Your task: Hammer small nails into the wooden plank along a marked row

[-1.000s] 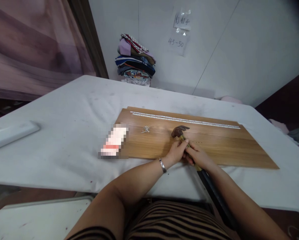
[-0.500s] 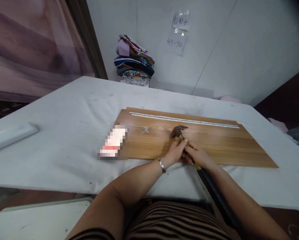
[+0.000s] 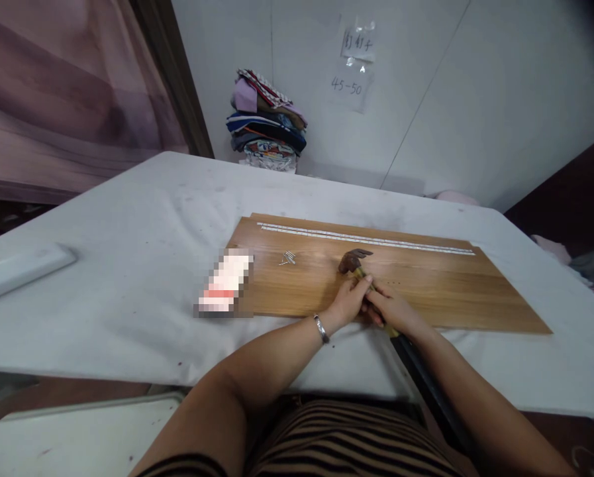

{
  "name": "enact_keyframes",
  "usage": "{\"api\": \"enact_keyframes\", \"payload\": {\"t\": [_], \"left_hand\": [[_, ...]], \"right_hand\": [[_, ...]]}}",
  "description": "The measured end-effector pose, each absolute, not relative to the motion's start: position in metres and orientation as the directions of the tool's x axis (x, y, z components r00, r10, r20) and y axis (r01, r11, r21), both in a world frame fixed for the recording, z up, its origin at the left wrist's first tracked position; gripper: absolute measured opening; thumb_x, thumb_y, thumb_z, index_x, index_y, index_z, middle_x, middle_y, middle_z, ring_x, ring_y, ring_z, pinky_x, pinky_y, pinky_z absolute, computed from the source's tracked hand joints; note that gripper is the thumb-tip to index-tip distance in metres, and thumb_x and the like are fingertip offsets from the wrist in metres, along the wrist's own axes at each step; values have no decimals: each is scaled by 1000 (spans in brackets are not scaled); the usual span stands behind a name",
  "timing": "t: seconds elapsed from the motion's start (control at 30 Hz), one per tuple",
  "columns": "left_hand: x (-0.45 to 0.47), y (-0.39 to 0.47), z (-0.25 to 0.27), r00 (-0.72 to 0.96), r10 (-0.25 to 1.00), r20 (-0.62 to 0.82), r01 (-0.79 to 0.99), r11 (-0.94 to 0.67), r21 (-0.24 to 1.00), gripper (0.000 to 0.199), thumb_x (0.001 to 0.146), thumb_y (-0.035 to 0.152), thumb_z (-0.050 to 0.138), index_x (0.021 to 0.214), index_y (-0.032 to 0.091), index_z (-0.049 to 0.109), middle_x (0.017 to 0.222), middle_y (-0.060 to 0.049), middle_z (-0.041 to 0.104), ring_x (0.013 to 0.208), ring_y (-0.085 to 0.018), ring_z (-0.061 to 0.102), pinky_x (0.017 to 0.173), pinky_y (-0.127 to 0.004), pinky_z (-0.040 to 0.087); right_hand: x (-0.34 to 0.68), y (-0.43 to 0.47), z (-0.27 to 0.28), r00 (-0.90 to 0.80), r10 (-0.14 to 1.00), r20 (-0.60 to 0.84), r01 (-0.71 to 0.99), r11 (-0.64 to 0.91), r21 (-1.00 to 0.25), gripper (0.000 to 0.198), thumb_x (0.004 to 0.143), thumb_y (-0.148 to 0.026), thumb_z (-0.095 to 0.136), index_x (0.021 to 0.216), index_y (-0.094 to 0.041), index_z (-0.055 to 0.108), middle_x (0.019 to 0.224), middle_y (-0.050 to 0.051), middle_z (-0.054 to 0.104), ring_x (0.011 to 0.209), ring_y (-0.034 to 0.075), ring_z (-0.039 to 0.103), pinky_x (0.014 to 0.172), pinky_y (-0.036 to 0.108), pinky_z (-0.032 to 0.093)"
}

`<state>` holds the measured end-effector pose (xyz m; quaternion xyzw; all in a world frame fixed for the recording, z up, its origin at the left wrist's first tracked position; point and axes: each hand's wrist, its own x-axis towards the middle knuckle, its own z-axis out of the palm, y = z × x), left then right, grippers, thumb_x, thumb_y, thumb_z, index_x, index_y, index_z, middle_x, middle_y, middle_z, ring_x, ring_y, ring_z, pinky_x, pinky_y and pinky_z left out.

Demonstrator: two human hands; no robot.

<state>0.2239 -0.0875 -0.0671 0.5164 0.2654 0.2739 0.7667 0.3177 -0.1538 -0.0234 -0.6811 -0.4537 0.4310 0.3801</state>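
A claw hammer (image 3: 352, 262) with a rusty brown head and a black grip lies slantwise between my arms, its head over a wooden board (image 3: 465, 291). My left hand (image 3: 349, 299) is closed around the upper handle just below the head. Right behind it, my right hand (image 3: 391, 306) also wraps the handle, and the two hands touch. The black grip runs back along my right forearm. A small pile of nails (image 3: 287, 258) rests on the board to the left of the hammer head. Several tiny dark marks (image 3: 394, 283) show on the board beside my right hand.
Two white strips (image 3: 366, 238) run along the board's far side. A pixelated flat item (image 3: 226, 281) covers the board's left end. The board lies on a white-covered table (image 3: 142, 265). Folded clothes (image 3: 269, 126) are stacked by the wall, and a white object (image 3: 23, 268) lies at left.
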Motion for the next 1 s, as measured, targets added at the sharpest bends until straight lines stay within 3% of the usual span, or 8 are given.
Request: {"api": "enact_keyframes", "payload": {"t": [0.23,1.0], "left_hand": [[221,-88,-63,696,712,-94,-151,273,950,54,85,67,53,61,19,46,43,5,42,38,-7,42,40,-20,32],[223,-88,-67,696,709,-114,-134,284,949,55,88,65,50,59,19,46,43,4,41,38,-8,44,41,-20,34]], "right_hand": [[315,-157,-21,219,952,-215,307,-277,-910,24,85,-47,47,83,-23,48,46,-11,46,32,8,40,37,22,30],[316,-156,-22,219,951,-220,291,-278,-915,25,86,-47,48,80,-22,49,56,-7,55,33,7,41,35,21,31]]}}
